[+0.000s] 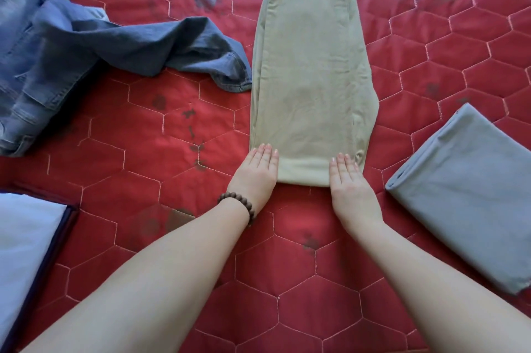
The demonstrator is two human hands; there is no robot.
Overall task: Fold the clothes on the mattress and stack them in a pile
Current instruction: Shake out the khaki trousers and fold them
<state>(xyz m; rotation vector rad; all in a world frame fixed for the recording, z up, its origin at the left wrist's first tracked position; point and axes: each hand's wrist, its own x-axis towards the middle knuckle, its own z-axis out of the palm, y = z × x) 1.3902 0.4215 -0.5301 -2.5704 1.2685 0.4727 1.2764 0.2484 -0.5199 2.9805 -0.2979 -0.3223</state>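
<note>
Pressing flat, the left hand (257, 170) and right hand (349, 180) rest with straight fingers on the near fold of the khaki trousers (309, 71), mid-mattress (172, 174). Jeans (86, 45) lie crumpled left; a folded grey cloth (471, 191) sits right.

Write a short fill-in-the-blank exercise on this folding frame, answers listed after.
1. Both hands press flat on the near end of the ____ trousers.
2. The left hand has a ____ bracelet at its wrist.
3. The folded grey cloth lies beside the ____ hand.
4. The unfolded blue jeans lie on the ____ quilted mattress.

Missing words: khaki; beaded; right; red
</note>
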